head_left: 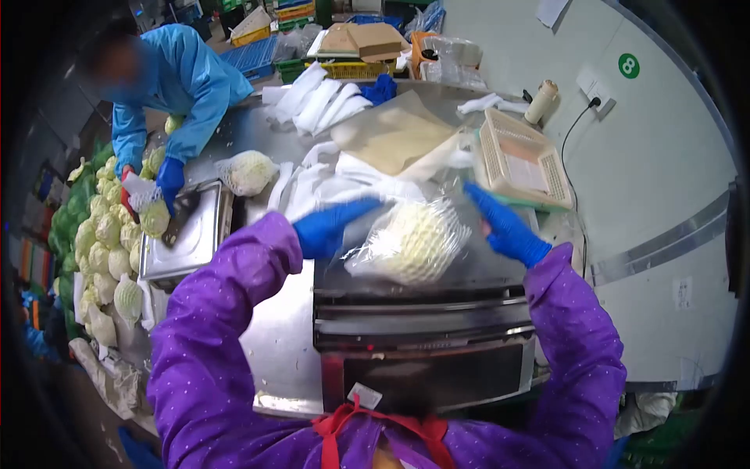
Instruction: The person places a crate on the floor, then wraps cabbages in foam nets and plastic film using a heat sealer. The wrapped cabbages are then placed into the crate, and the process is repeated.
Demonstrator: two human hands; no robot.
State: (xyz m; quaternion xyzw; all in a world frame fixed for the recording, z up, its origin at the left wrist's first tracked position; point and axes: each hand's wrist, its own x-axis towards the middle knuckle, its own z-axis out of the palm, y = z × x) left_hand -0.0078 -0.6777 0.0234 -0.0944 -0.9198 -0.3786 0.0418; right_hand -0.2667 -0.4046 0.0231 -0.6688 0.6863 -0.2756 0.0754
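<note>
A pale, round vegetable in white foam netting and clear film rests on the dark top of a wrapping machine. To its left, my left hand, in a blue glove, has its fingers stretched out beside the loose film; motion blurs it somewhat. On the other side my right hand, also gloved in blue, is open with straight fingers, apart from the vegetable. Neither hand grips anything visible. Behind the vegetable lie white foam net sleeves and a brown sheet.
A co-worker in blue holds a netted vegetable at the left, near a metal scale and a pile of pale vegetables. Another netted one lies behind the scale. A beige basket stands at the right.
</note>
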